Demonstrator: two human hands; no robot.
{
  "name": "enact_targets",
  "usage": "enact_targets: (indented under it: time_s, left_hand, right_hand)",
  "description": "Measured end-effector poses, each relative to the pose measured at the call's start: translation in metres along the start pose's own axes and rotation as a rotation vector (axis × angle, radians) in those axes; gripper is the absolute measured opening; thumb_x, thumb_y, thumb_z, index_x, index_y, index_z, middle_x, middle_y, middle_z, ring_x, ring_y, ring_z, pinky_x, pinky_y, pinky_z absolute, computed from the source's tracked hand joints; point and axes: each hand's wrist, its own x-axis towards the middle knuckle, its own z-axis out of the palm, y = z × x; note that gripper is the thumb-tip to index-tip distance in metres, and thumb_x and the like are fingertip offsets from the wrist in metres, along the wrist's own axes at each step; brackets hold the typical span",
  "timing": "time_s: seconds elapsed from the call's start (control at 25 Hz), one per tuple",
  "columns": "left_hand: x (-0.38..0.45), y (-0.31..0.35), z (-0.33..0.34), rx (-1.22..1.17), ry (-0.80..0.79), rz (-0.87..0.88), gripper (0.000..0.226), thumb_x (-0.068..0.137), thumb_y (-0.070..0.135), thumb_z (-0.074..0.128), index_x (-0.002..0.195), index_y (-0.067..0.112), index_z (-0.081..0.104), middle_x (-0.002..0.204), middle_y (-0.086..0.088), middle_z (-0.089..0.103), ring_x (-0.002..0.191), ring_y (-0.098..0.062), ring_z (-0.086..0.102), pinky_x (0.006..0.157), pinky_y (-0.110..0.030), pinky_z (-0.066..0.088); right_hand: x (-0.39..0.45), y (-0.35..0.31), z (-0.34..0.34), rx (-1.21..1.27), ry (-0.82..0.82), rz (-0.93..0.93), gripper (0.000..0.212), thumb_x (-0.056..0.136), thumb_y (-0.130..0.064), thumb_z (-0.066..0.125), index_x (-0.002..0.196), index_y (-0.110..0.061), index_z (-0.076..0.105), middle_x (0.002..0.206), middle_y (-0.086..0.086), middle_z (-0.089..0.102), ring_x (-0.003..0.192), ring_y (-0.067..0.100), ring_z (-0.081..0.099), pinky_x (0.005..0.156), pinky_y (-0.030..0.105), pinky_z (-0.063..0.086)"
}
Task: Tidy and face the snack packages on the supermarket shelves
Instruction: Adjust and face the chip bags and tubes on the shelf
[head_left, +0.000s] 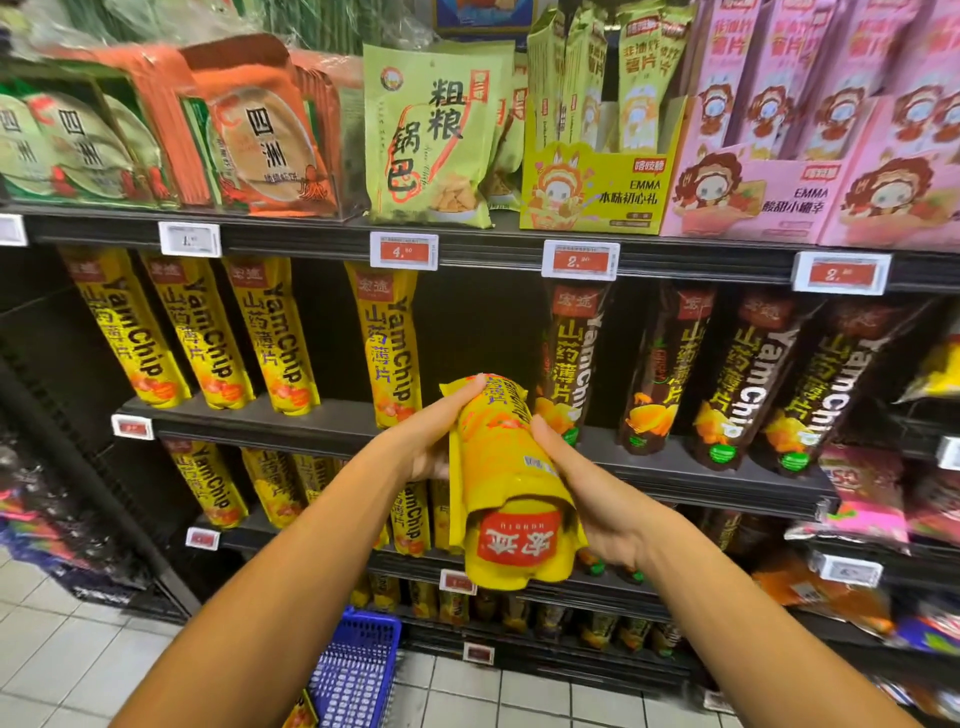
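Before the middle shelf (332, 423), both hands hold 1 yellow YamChip pack (506, 467) upside down: left hand (434, 441) grips its far end, right hand (582, 491) cups its side. 4 yellow packs (387, 343) stand behind.

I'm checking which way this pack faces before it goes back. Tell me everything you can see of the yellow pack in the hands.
The yellow pack is a long, glossy foil-like pouch, held in front of the shelves, off any shelf. It is upside down: its red logo patch sits at the near, lower end, inverted. The left hand grips its left side and far end; the right hand holds its right side.
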Motion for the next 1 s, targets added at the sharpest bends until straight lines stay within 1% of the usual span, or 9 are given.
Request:
enact_targets:
  time_s: [0.12,0.24,0.32,0.48,0.6,0.72,0.8,0.88,1.0]
  left_hand:
    - [0.004,-0.002,-0.001,0.009,0.006,-0.021,0.076,0.076,0.072,0.063,0.124,0.013,0.066,0.116,-0.016,0.072,0.109,-0.032,0.068,0.101,-0.054,0.049]
    - [0.006,-0.003,-0.001,0.017,-0.004,-0.048,0.080,0.076,0.073,0.061,0.127,0.011,0.064,0.120,-0.018,0.069,0.113,-0.034,0.066,0.104,-0.053,0.047]
    - [0.007,-0.002,-0.001,0.011,-0.003,-0.038,0.082,0.074,0.073,0.062,0.127,0.011,0.064,0.118,-0.017,0.070,0.111,-0.033,0.067,0.102,-0.052,0.048]
    - [0.009,-0.003,-0.001,0.015,0.014,0.003,0.084,0.071,0.076,0.062,0.127,0.014,0.063,0.117,-0.015,0.071,0.111,-0.032,0.067,0.103,-0.052,0.048]
    - [0.011,-0.006,-0.001,0.045,0.032,0.024,0.085,0.070,0.079,0.061,0.128,0.018,0.062,0.119,-0.014,0.070,0.114,-0.032,0.065,0.104,-0.054,0.046]
    - [0.008,-0.007,-0.001,-0.005,-0.029,0.114,0.086,0.067,0.076,0.065,0.131,0.019,0.060,0.123,-0.013,0.069,0.116,-0.032,0.064,0.105,-0.054,0.045]
    - [0.005,-0.006,-0.004,-0.031,-0.078,0.270,0.083,0.071,0.071,0.068,0.136,0.021,0.055,0.126,-0.011,0.068,0.116,-0.030,0.065,0.098,-0.050,0.051]
    - [-0.001,-0.005,-0.005,0.010,-0.093,0.422,0.075,0.077,0.063,0.069,0.138,0.025,0.050,0.127,-0.005,0.067,0.115,-0.026,0.066,0.090,-0.044,0.055]
    - [-0.012,-0.005,-0.001,0.117,-0.045,0.533,0.060,0.076,0.059,0.068,0.129,0.037,0.052,0.123,0.004,0.069,0.109,-0.020,0.068,0.078,-0.033,0.056]
  right_hand:
    - [0.003,-0.003,0.000,0.003,0.026,-0.002,0.058,0.079,-0.075,0.060,0.114,-0.031,0.074,0.126,0.011,0.069,0.117,0.029,0.066,0.105,0.055,0.047]
    - [0.004,-0.006,0.001,-0.027,0.023,0.029,0.054,0.077,-0.079,0.059,0.104,-0.035,0.077,0.121,0.009,0.072,0.112,0.027,0.069,0.091,0.049,0.057]
    - [0.003,-0.007,0.000,-0.034,0.026,0.027,0.057,0.076,-0.079,0.060,0.109,-0.035,0.075,0.120,0.008,0.073,0.111,0.026,0.070,0.086,0.047,0.059]
    - [0.005,-0.003,-0.004,-0.054,0.030,0.003,0.077,0.072,-0.078,0.066,0.131,-0.029,0.059,0.126,0.010,0.070,0.117,0.030,0.066,0.105,0.056,0.047]
    - [0.006,-0.001,-0.008,-0.096,0.034,0.002,0.082,0.068,-0.076,0.072,0.131,-0.027,0.059,0.126,0.010,0.069,0.118,0.030,0.066,0.107,0.056,0.045]
    - [0.002,0.002,-0.011,-0.204,0.020,0.005,0.079,0.064,-0.073,0.076,0.126,-0.026,0.064,0.125,0.006,0.071,0.118,0.026,0.066,0.107,0.055,0.046]
    - [0.001,0.005,-0.016,-0.337,0.001,-0.015,0.070,0.067,-0.066,0.077,0.124,-0.028,0.065,0.123,0.000,0.072,0.117,0.021,0.066,0.108,0.052,0.045]
    - [0.002,0.009,-0.021,-0.400,0.007,-0.035,0.060,0.075,-0.047,0.077,0.129,-0.028,0.060,0.124,-0.002,0.071,0.118,0.020,0.065,0.111,0.051,0.041]
    - [0.006,0.012,-0.029,-0.370,0.005,-0.046,0.066,0.076,-0.025,0.077,0.137,-0.023,0.052,0.128,0.003,0.069,0.122,0.025,0.063,0.112,0.051,0.040]
